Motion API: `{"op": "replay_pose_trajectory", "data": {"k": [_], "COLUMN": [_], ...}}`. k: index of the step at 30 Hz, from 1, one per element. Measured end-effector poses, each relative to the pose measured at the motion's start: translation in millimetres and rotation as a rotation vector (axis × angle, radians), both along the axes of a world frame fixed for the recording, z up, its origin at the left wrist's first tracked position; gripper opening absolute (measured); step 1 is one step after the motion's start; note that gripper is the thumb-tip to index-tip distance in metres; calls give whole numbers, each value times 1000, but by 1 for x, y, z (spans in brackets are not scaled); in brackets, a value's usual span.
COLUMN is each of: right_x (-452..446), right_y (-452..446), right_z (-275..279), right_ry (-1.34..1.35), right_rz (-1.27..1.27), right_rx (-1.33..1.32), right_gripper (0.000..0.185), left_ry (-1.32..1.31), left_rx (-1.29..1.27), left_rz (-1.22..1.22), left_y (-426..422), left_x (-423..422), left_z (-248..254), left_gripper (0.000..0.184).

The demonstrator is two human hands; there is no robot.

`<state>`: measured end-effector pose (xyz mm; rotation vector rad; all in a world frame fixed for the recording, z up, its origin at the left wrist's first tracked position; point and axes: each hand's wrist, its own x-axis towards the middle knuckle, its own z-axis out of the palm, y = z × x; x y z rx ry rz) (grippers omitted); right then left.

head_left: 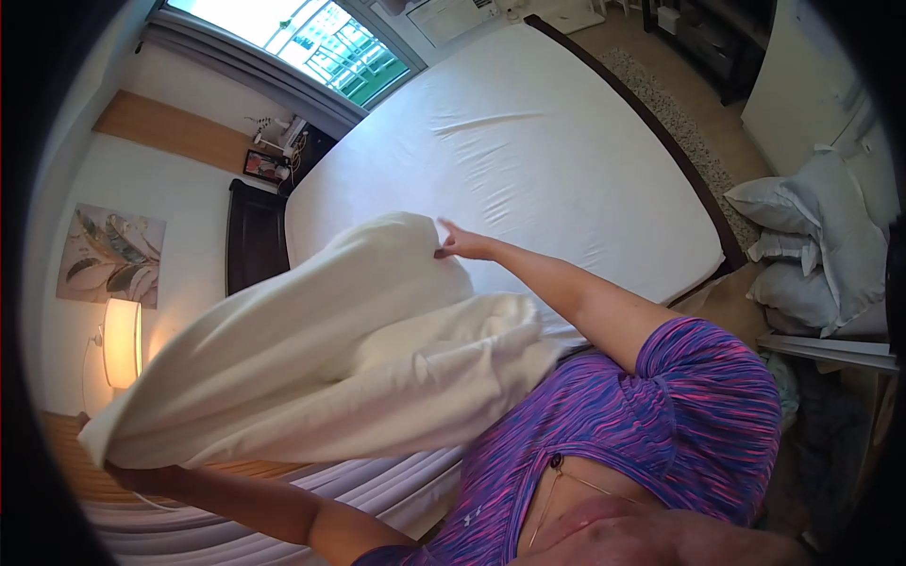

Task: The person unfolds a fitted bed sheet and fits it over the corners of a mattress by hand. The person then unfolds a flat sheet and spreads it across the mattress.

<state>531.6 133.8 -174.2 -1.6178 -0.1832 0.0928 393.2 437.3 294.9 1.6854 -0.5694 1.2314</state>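
Note:
A cream blanket (330, 344) is stretched between my two hands and hangs in loose folds in front of my body. My right hand (460, 242) pinches its upper edge, with the index finger sticking out, above the bed. Far out at lower left, my left hand (127, 474) holds the other end. Cloth covers most of that hand's fingers. Beneath and beyond the blanket lies a mattress (528, 160) in a white fitted sheet, with some wrinkles near its middle.
A dark bed frame (651, 123) edges the mattress, with a dark headboard (257, 236) at left. Several pillows (821, 241) are piled at right. A lit wall lamp (123, 341) and a leaf picture (111, 255) are at left. A rug (675, 123) lies beyond the bed.

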Motion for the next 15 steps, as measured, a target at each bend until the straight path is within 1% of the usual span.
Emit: {"op": "replay_pose_trajectory", "data": {"k": [1,2,3,4,5,6,7,8,9,10,11,12,13,14,15], "right_x": [-9,-12,-29,-54,-55,-51,-31,-19,-1,-5,18,6,3,2,2], "right_y": [-1,2,7,4,-5,-18,-38,-73,-109,-132,-149,-158,-160,-158,-154], "right_z": [9,0,11,24,14,2,-24,-15,10,55,68,124,153,171,184], "right_ry": [61,188,223,253,10,-236,-266,-206,-179,-213,-253,-235,-262,-263,-252], "right_rz": [297,581,543,508,456,402,170,68,-50,-279,-429,-377,-331,-330,-225], "right_rx": [225,174,156,137,-49,-229,-245,-99,-280,-362,-490,-399,-378,-389,-374], "right_gripper": [63,37,29,24,23,22,23,22,22,32,42,46,46,46,46], "left_ry": [4,47,96,349,589,630,670,729,789,770,752,727,732,726,647], "left_rx": [-5,224,449,172,-118,-166,-214,-291,-371,-337,-221,-103,129,365,616], "left_rz": [8,144,277,67,-146,-108,-70,-9,50,323,439,547,737,922,887], "left_y": [25,57,87,96,100,104,108,122,128,113,121,131,140,142,134], "left_x": [3,11,24,31,39,46,54,64,71,74,84,98,112,124,138], "left_z": [-10,-25,-38,-49,-60,-71,-81,-89,-96,-106,-118,-133,-145,-159,-181], "left_gripper": [36,35,33,32,31,30,29,28,28,29,30,31,32,33,35]}}
